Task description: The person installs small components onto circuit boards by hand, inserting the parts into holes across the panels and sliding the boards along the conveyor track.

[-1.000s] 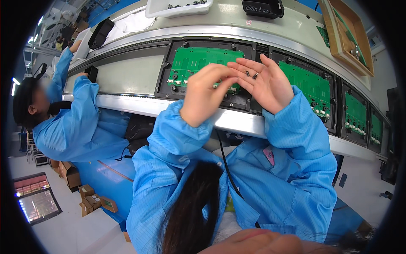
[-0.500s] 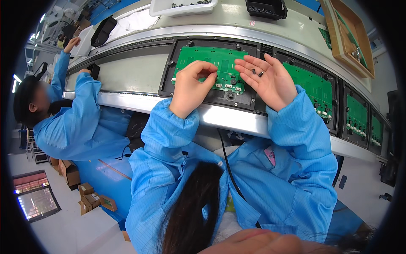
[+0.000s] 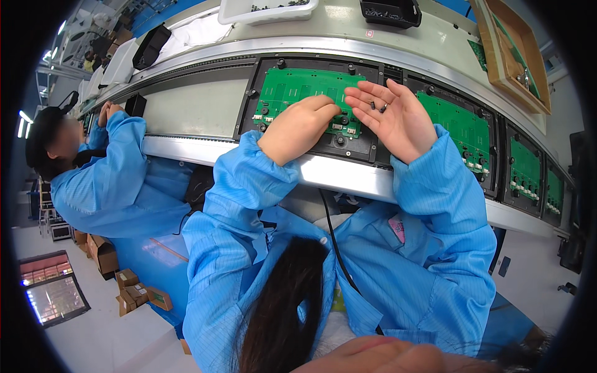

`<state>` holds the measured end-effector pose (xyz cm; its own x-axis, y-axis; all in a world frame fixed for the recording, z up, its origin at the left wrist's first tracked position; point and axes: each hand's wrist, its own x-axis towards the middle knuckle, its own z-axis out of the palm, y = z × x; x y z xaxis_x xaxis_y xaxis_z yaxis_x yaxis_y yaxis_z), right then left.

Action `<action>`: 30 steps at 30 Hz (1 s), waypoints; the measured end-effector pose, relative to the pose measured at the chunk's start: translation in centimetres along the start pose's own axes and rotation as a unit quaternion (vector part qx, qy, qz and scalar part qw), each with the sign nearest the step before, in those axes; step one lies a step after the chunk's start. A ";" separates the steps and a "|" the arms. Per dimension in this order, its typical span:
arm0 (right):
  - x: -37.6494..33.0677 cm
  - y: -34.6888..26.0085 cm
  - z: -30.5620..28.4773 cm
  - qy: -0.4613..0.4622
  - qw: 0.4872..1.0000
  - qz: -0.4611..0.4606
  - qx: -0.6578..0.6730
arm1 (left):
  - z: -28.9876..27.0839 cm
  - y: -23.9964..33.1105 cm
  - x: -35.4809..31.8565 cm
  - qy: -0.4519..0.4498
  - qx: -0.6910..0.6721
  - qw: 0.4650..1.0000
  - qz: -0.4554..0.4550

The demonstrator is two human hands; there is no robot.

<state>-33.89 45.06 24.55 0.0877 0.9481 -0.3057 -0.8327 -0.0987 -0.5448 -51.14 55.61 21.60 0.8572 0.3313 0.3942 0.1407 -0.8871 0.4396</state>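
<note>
While my right hand (image 3: 398, 121) is lying palm up at two o'clock, its fingers loosely spread, two small black parts (image 3: 372, 105) are resting near the base of those fingers. I am probably using the palm as a little dish, holding it just beside the work to be sparing my other hand a long reach. At twelve o'clock, my left hand (image 3: 301, 124) is arching palm down over the near part of a green circuit board (image 3: 280, 87), fingers drawn narrowly together; I cannot tell whether their tips are pinching anything. The board is sitting in a black frame (image 3: 360, 148), whose knobs (image 3: 251, 92) seem to be keeping it from sliding. White connectors (image 3: 353, 131) are lining its near edge, toward five o'clock from my left fingertips. Farther off, a white tray (image 3: 261, 17) is standing near twelve and a black bin (image 3: 388, 20) at one, both holding small dark pieces, presumably placed there for easy reaching.
</note>
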 end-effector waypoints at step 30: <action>0.0 0.4 0.6 -0.012 1.000 -0.001 -0.014 | -0.9 -1.2 1.5 -0.050 0.154 0.987 0.009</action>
<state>-34.55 45.16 24.79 0.0765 0.9551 -0.2862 -0.8164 -0.1048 -0.5679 -50.42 57.43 22.38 0.9031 0.2955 0.3117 0.2563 -0.9531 0.1609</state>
